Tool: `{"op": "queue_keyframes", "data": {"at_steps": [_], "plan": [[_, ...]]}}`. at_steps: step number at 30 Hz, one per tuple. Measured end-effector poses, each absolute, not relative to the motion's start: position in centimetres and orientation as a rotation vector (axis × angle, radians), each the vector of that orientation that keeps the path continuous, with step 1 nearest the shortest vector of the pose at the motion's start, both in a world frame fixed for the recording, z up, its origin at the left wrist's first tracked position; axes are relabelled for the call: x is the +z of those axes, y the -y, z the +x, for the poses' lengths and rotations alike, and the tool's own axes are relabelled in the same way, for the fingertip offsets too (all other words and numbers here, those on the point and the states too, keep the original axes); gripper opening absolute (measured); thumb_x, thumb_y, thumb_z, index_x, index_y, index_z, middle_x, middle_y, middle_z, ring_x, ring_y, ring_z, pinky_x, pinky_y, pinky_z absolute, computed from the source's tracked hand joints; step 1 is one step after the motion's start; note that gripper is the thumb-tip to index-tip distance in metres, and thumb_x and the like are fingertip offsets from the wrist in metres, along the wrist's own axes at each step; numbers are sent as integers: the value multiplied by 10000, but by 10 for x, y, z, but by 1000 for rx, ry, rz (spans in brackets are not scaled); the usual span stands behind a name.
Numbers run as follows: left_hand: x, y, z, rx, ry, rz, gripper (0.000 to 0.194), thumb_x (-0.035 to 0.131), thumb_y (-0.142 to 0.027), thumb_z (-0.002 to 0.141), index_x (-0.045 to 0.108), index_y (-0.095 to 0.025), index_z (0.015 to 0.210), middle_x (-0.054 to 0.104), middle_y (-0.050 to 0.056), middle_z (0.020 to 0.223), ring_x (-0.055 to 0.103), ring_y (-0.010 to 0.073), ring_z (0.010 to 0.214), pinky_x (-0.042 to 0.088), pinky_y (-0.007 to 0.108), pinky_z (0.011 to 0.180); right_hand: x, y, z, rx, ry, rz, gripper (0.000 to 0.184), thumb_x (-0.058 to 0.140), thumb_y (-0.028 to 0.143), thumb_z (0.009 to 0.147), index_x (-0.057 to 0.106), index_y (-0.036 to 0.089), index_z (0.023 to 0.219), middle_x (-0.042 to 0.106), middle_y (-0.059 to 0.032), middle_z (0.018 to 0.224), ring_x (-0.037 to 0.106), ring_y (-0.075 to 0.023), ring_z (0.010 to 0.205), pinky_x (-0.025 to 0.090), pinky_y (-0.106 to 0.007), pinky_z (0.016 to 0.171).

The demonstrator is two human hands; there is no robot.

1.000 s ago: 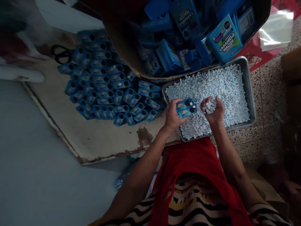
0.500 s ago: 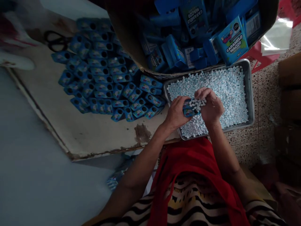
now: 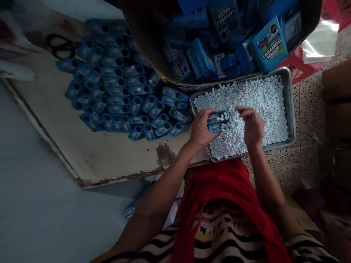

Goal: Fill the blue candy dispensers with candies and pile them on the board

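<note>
My left hand (image 3: 202, 128) grips two small blue candy boxes (image 3: 215, 127) side by side above the left part of a metal tray (image 3: 292, 109). White candies show at the openings in the boxes' ends. Small white and pale blue candies (image 3: 263, 106) cover the tray's bottom. Just right of the boxes, my right hand (image 3: 253, 128) hovers over the candies with its fingers stretched out and nothing visible in it. The palm side is partly turned from view.
Many blue boxes with round holes (image 3: 117, 91) stand on the table (image 3: 109, 157) at left, black scissors (image 3: 61, 46) behind them. A large cardboard carton (image 3: 153, 62) of blue boxes (image 3: 268, 45) borders the tray's far side. Clear plastic sheets (image 3: 320, 42) lie at right.
My right hand has moved right, away from the boxes, and its fingers have straightened. The heap of candies over the box openings has gone down. My left hand still holds the boxes.
</note>
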State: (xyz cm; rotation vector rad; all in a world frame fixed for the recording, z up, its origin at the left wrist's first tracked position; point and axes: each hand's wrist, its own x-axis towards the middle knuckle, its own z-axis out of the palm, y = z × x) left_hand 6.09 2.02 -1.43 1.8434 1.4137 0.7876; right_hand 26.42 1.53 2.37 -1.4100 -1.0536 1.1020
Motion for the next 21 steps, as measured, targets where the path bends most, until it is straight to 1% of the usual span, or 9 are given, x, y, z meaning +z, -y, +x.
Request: {"op": "queue_keyframes", "data": {"at_steps": [2, 4, 7, 10, 12, 14, 17, 19, 21], "plan": [[-16, -20, 54, 802, -1411, 1813, 753, 899, -149, 672, 545, -307, 1318, 677, 51, 1251, 694, 291, 1155, 620, 487, 1000, 4, -28, 290, 835, 1172, -1655, 419, 500, 628, 1031, 697, 267, 952, 699, -80, 1133, 661, -285, 1206, 497, -545, 1138], [-17, -19, 48, 778, -1371, 1824, 761, 923, -186, 671, 542, -303, 1319, 676, 51, 1251, 697, 289, 1147, 625, 485, 995, -20, -46, 312, 613, 1351, -1830, 368, 572, 600, 1016, 714, 262, 1040, 668, -92, 1184, 621, -311, 1259, 459, -595, 1173], [-22, -15, 42, 744, -1263, 1876, 799, 966, -271, 670, 531, -278, 1339, 672, 55, 1240, 702, 279, 1113, 629, 457, 968, -56, -73, 322, 491, 1681, -1906, 471, 601, 649, 999, 704, 245, 1218, 648, -131, 1304, 573, -359, 1326, 422, -655, 1194], [-32, -8, 39, 763, -1234, 1925, 798, 973, -295, 678, 537, -272, 1345, 648, 74, 1281, 679, 297, 1188, 609, 475, 1029, -79, -81, 312, 465, 1870, -1933, 555, 593, 683, 992, 681, 236, 1309, 640, -157, 1377, 554, -379, 1346, 443, -644, 1176], [-39, -4, 35, 755, -1257, 1921, 802, 966, -285, 678, 534, -278, 1354, 633, 76, 1302, 665, 304, 1220, 599, 489, 1052, -84, -73, 302, 463, 1854, -1961, 499, 570, 652, 1009, 705, 232, 1242, 662, -154, 1320, 580, -370, 1308, 473, -614, 1147], [-45, -1, 32, 717, -1264, 1900, 803, 946, -270, 687, 522, -291, 1369, 633, 60, 1284, 671, 291, 1186, 613, 480, 1014, -85, -58, 295, 527, 1746, -1969, 426, 557, 607, 1015, 725, 227, 1109, 694, -139, 1193, 632, -339, 1206, 510, -566, 1103], [-47, 0, 29, 661, -1251, 1883, 794, 925, -232, 684, 525, -306, 1367, 644, 50, 1261, 677, 284, 1146, 625, 469, 973, -80, -36, 290, 723, 1379, -1948, 398, 623, 629, 938, 685, 238, 900, 703, -76, 965, 669, -269, 998, 559, -474, 1002], [-43, 0, 31, 669, -1258, 1884, 786, 932, -218, 673, 537, -307, 1347, 655, 55, 1251, 685, 286, 1137, 628, 466, 970, -74, -27, 290, 906, 990, -1883, 419, 669, 665, 869, 632, 250, 817, 653, -22, 820, 647, -217, 855, 577, -397, 858], [-35, 0, 35, 699, -1281, 1886, 778, 947, -224, 668, 542, -305, 1328, 664, 53, 1232, 696, 283, 1123, 628, 459, 970, -66, -23, 289, 1126, 604, -1731, 430, 688, 675, 829, 601, 255, 801, 596, 6, 737, 597, -175, 722, 527, -320, 670]]}}
